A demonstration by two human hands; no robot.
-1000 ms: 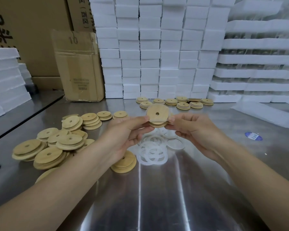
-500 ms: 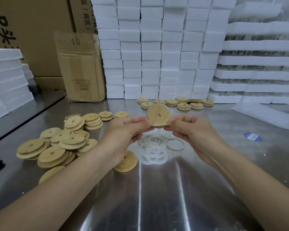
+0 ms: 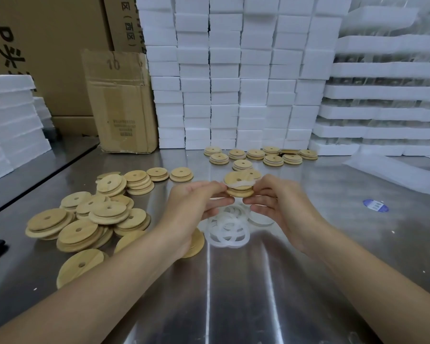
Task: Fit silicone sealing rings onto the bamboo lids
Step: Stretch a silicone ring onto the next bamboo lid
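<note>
Above the ring pile point(image 3: 226, 229) on the bench point(image 3: 233, 294), a bamboo lid point(image 3: 238, 178), judged light and stiff, is being pinched at its rim by the fingers point(image 3: 210, 186) of the left hand point(image 3: 196, 204) and right hand point(image 3: 281, 204). A soft, seemingly stretchy silicone ring point(image 3: 241, 184) is being eased round it.

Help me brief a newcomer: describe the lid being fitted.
On the steel table, find the heap of silicone rings. Above it, the left hand and right hand pinch one bamboo lid. Only this lid is lifted, a white ring draped across it.

Bare steel table point(image 3: 233, 294) near; lid pile point(image 3: 90, 219) left, foam stacks point(image 3: 233, 83) behind.
</note>
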